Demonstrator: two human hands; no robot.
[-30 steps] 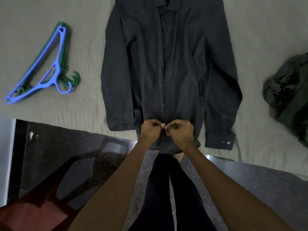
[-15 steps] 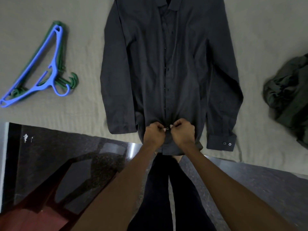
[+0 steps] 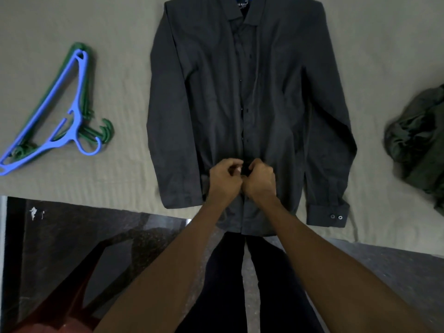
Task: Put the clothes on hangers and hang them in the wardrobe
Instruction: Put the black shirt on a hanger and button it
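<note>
While the dark grey button-up shirt (image 3: 216, 92) lay flat on the bed sheet (image 3: 72, 20), left hand (image 3: 224, 180) and right hand (image 3: 260, 180) pinched its lower placket with curled fingers, seemingly at a hidden button.

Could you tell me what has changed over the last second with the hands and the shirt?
Both hands, left hand and right hand, moved up the button placket of the dark grey long-sleeved shirt, still pinching it. The blue plastic hanger and crumpled green garment stayed put.

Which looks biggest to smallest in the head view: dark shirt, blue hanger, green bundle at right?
1. dark shirt, clearly largest.
2. blue hanger and green bundle: unsure, since the frame edge cuts the bundle off.
</note>
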